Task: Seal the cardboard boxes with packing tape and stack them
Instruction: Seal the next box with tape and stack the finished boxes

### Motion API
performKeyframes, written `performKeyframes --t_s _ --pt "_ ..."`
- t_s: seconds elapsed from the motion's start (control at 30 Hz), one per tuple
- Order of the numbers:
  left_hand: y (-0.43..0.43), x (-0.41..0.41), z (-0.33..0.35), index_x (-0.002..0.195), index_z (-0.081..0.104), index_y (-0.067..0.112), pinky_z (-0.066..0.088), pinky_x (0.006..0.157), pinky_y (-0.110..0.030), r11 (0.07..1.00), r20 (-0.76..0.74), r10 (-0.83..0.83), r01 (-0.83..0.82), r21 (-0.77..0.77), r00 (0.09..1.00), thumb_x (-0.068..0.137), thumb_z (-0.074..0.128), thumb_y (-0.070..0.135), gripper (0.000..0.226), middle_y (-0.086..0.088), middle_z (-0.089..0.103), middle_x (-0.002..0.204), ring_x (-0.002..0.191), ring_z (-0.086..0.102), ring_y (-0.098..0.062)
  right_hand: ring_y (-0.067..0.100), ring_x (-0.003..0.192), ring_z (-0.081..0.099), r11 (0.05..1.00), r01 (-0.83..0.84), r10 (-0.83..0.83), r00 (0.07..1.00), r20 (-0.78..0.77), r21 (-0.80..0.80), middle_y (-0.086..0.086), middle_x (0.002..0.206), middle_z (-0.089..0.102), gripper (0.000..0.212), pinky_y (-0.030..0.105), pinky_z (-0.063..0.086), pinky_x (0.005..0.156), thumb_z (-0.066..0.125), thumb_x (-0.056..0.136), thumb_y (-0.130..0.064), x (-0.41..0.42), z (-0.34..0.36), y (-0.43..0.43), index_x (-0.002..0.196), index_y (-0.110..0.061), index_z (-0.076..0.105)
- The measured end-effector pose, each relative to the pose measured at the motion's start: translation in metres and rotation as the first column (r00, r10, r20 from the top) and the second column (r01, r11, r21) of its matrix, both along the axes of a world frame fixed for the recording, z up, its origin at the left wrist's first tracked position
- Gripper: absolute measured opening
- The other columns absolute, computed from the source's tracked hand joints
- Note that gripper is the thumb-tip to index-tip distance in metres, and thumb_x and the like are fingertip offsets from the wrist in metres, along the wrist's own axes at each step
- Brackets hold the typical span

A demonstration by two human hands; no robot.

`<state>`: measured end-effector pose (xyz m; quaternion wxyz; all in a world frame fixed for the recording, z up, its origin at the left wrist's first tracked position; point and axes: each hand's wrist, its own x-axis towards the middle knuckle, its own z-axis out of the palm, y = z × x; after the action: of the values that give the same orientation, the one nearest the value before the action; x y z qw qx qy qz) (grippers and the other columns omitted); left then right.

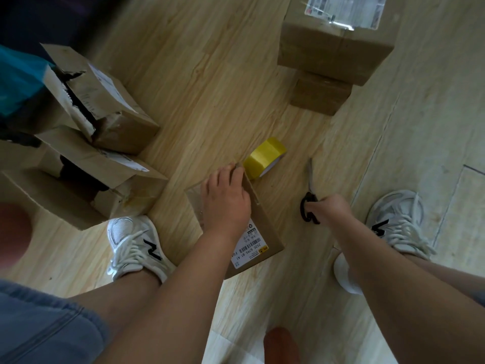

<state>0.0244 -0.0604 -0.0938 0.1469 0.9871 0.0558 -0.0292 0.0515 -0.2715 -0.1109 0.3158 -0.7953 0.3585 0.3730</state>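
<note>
A small cardboard box (265, 224) with a white shipping label lies on the wooden floor between my feet. My left hand (225, 198) rests flat on its top, fingers reaching the far edge. Just beyond that edge stands a yellow tape roll (265, 156). To the right, my right hand (328, 208) grips the black handles of a pair of scissors (309, 190), whose blades lie on the floor pointing away from me.
Two torn, open cardboard boxes (105, 114) (86, 179) sit at the left. Two closed boxes are stacked at the top right, a large one (333, 46) on a smaller one (320, 93). My white sneakers (133, 245) (399, 222) flank the small box.
</note>
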Motion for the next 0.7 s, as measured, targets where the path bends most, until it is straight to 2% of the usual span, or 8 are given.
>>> performKeyframes --t_s 0.07,0.17,0.2,0.27,0.37,0.47,0.6,0.7 --pt "0.001 0.003 0.004 0.127 0.059 0.016 0.035 0.104 -0.042 1.0 -0.034 0.012 -0.012 -0.024 0.999 0.09 0.055 0.017 0.037 -0.004 0.055 0.134 0.121 0.048 -0.025 0.019 0.068 0.058 0.987 0.112 -0.112 0.994 -0.007 0.118 0.009 0.08 0.06 0.011 0.036 0.057 0.073 0.068 0.092 -0.013 0.002 0.009 -0.001 0.095 -0.003 0.064" --pt "0.006 0.009 0.01 0.128 0.057 0.019 0.031 0.105 -0.04 0.998 -0.092 -0.006 0.0 -0.064 0.996 0.092 0.052 0.018 0.037 0.0 0.052 0.135 0.124 0.044 -0.024 0.021 0.085 0.065 0.932 0.186 -0.199 0.98 0.01 0.312 0.012 0.096 0.067 0.019 0.029 0.056 0.076 0.069 0.09 -0.006 0.001 0.017 -0.006 0.108 -0.001 0.064" --pt "0.008 0.011 0.013 0.128 0.057 0.02 0.032 0.106 -0.039 0.997 -0.107 -0.012 0.003 -0.079 0.994 0.092 0.051 0.018 0.036 0.001 0.052 0.135 0.125 0.044 -0.022 0.023 0.092 0.067 0.916 0.166 -0.189 0.982 0.027 0.365 0.013 0.102 0.069 0.025 0.029 0.056 0.081 0.073 0.088 -0.009 -0.001 0.02 -0.007 0.11 -0.001 0.065" --pt "0.011 0.016 0.018 0.126 0.058 0.021 0.035 0.104 -0.039 0.992 -0.135 0.002 -0.019 -0.127 0.991 0.092 0.05 0.016 0.035 0.003 0.055 0.131 0.123 0.045 -0.02 0.024 0.099 0.066 0.886 0.075 -0.108 0.993 0.047 0.457 0.01 0.105 0.07 0.034 0.035 0.055 0.091 0.08 0.083 -0.028 -0.006 0.027 -0.008 0.106 -0.007 0.066" --pt "0.015 0.019 0.025 0.123 0.06 0.019 0.039 0.101 -0.04 0.978 -0.176 0.036 -0.071 -0.196 0.984 0.093 0.049 0.013 0.033 0.001 0.058 0.124 0.118 0.048 -0.021 0.018 0.08 0.057 0.764 0.027 0.005 0.999 -0.048 0.644 0.004 0.085 0.061 0.061 0.033 0.049 0.078 0.08 0.07 -0.056 -0.015 0.034 -0.01 0.1 -0.007 0.061" --pt "0.016 0.023 0.028 0.122 0.062 0.018 0.041 0.099 -0.036 0.958 -0.214 0.071 -0.126 -0.256 0.974 0.094 0.049 0.011 0.032 0.001 0.058 0.125 0.118 0.048 -0.019 0.016 0.066 0.05 0.65 -0.001 0.14 0.983 -0.118 0.76 0.004 0.072 0.053 0.056 0.029 0.044 0.065 0.076 0.078 -0.058 -0.022 0.037 -0.011 0.091 -0.008 0.057" --pt "0.022 0.03 0.03 0.121 0.065 0.019 0.047 0.096 -0.038 0.907 -0.246 0.163 -0.244 -0.343 0.955 0.092 0.05 0.01 0.033 0.001 0.062 0.123 0.114 0.055 -0.018 0.016 0.069 0.053 0.669 -0.111 0.296 0.947 -0.126 0.735 0.002 0.073 0.058 0.056 0.028 0.045 0.067 0.071 0.08 -0.063 -0.022 0.038 -0.006 0.089 -0.009 0.061" --pt "0.026 0.032 0.029 0.12 0.067 0.018 0.048 0.095 -0.035 0.898 -0.253 0.175 -0.259 -0.355 0.952 0.092 0.054 0.011 0.032 0.001 0.065 0.121 0.113 0.058 -0.017 0.016 0.069 0.054 0.706 -0.11 0.287 0.947 -0.141 0.699 0.001 0.072 0.061 0.059 0.027 0.046 0.065 0.067 0.081 -0.061 -0.018 0.04 0.004 0.099 -0.005 0.064"
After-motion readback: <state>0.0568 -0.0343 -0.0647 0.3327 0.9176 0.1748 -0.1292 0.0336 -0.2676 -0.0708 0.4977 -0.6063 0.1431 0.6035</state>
